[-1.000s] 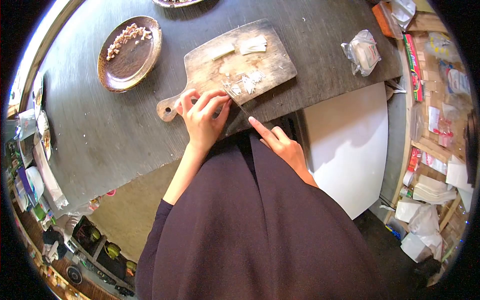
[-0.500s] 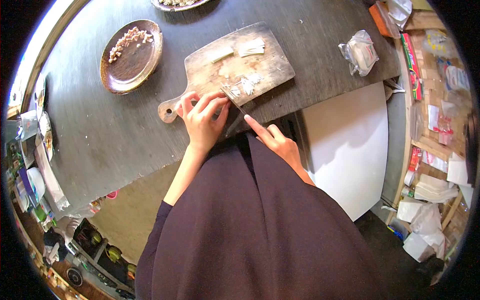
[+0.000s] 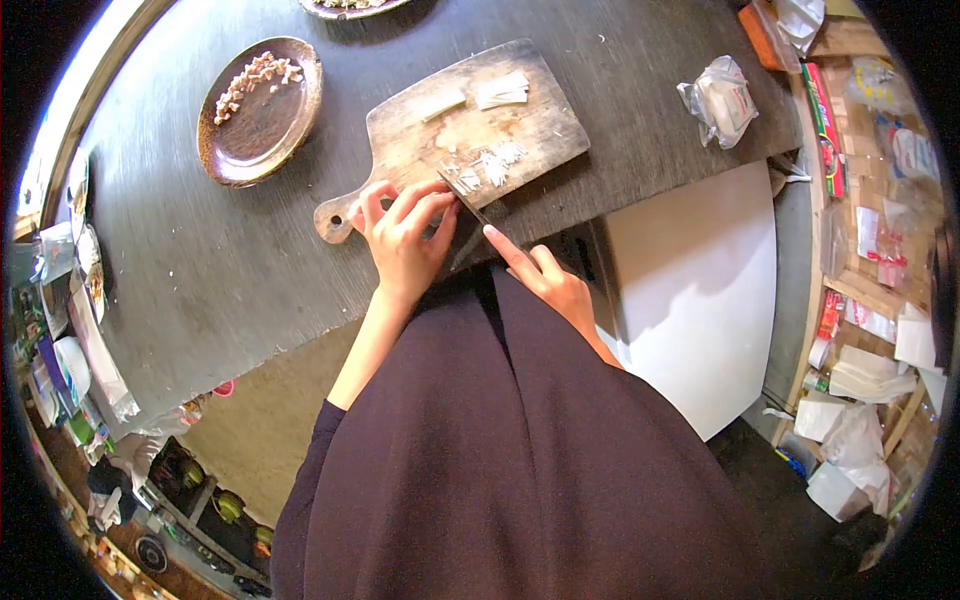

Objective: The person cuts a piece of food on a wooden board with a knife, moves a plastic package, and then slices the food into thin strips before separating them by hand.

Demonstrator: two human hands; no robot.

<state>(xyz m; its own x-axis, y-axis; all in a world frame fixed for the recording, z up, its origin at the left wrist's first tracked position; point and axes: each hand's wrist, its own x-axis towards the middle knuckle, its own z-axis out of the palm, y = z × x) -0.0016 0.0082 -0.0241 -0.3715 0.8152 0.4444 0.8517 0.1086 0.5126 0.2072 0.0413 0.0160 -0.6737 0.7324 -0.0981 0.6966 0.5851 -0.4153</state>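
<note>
A knife (image 3: 467,199) is in my right hand (image 3: 550,285), its index finger stretched along the back and its blade over the near edge of the wooden cutting board (image 3: 400,150). My left hand (image 3: 408,240) is at the board's near edge beside the blade, fingers bent and pressed down; what they hold is too small to make out. Small white cut pieces (image 3: 490,165) lie just beyond the blade. Farther back on the board are two groups of pale strips, one on the left (image 3: 441,105) and one on the right (image 3: 503,91).
A brown plate (image 3: 255,140) with small pinkish pieces stands left of the board on the dark table (image 3: 220,280). Another plate (image 3: 355,10) is cut off at the top. A plastic-wrapped packet (image 3: 722,103) lies right; a white panel (image 3: 695,290) is below the table edge.
Both hands and the knife hold nearly the same place; my right hand has shifted very slightly up and left. The view has moved a little.
</note>
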